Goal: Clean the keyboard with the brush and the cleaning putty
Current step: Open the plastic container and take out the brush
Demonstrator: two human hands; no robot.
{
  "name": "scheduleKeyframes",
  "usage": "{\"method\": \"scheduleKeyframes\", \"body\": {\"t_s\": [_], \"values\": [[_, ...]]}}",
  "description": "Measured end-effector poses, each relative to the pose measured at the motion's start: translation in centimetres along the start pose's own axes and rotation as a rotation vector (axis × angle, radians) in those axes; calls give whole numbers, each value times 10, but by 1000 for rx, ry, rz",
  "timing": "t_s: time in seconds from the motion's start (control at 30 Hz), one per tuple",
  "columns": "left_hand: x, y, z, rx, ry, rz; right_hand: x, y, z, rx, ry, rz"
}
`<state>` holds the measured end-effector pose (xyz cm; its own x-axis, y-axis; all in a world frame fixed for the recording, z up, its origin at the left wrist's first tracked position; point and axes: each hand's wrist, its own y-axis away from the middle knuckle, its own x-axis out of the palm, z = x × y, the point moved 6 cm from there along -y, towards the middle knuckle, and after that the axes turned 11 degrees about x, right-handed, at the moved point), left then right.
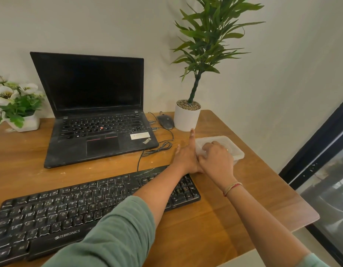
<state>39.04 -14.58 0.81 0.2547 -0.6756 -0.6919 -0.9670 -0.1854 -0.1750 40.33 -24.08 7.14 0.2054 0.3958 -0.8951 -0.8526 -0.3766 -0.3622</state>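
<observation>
A dusty black keyboard (70, 207) lies across the front of the wooden table (215, 224). Beyond its right end stands a translucent plastic container (237, 151) with a lid. My left hand (186, 157) lies flat against the container's left side, fingers straight, one finger pointing toward the white pot. My right hand (215, 158) is on top of the container with fingers curled over the lid's near edge. No brush or putty is visible; the container's contents cannot be made out.
An open black laptop (97, 122) sits behind the keyboard. A black mouse (165, 121) and its cable lie beside a potted plant (187, 117). A white flower pot (22, 120) stands at far left. The table edge and a window frame are on the right.
</observation>
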Motion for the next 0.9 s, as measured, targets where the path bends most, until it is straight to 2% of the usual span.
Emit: {"method": "scheduleKeyframes", "body": {"t_s": [0.27,0.43,0.53,0.6,0.67,0.77,0.9], "values": [[-5,3,-8,-18,-6,6,-48,-25,-20,138,-182,-140],[-7,8,-14,-61,-17,46,-84,-34,-58,234,-381,-286],[-7,9,-15,-70,-14,49,-113,-34,-88,336,-494,-422],[-7,9,-16,-77,-10,55,-125,-32,-111,421,-563,-444],[-7,9,-17,-81,-16,58,-123,-32,-136,530,-661,-371],[-7,8,-16,-88,-14,63,-95,-25,-169,723,-852,-112],[-6,8,-16,-98,-2,57,-40,-4,-197,922,-851,219]]}}
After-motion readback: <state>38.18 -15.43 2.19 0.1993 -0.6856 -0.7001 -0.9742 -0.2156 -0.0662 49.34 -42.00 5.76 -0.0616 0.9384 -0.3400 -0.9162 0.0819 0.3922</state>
